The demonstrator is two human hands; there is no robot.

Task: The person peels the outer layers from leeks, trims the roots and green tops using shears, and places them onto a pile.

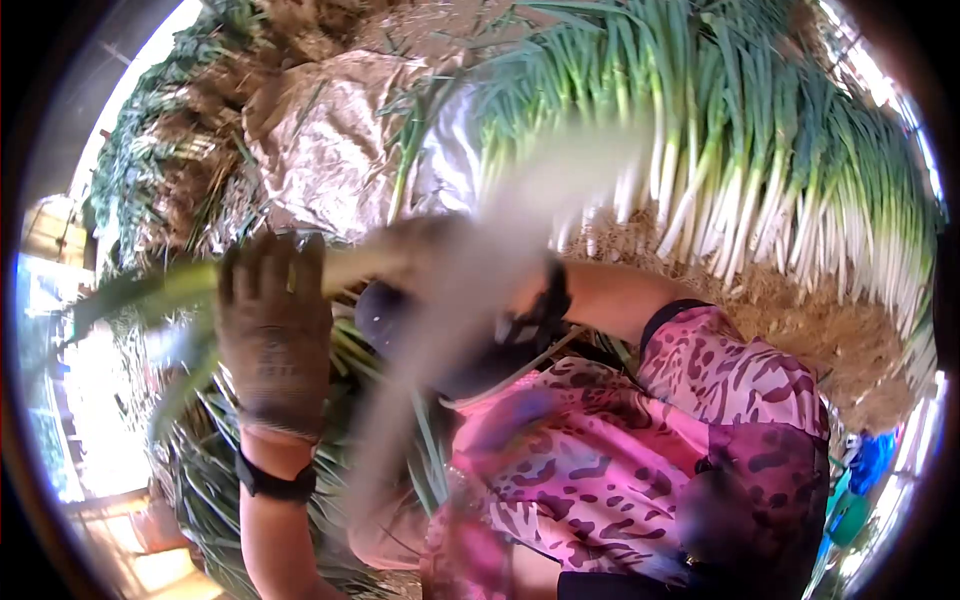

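Note:
My left hand [272, 345], in a brown work glove, is closed over a long green onion [345, 268]. Its green leaves stick out to the left of the glove, and its pale stalk runs right, into my right hand [412, 247]. The right hand is gloved too, blurred and partly covered, with its fingers not showing clearly. A pale strip [430, 345], smeared by motion, crosses the view diagonally in front of the right wrist. Dark bands sit at both wrists.
A thick row of green onions [700, 150] with white stalks lies at the upper right, over soil [850, 350]. Brown sheeting [320, 130] spreads at the back. More onions with earthy roots [180, 150] are heaped at the upper left. Long leaves [210, 490] lie below my left hand.

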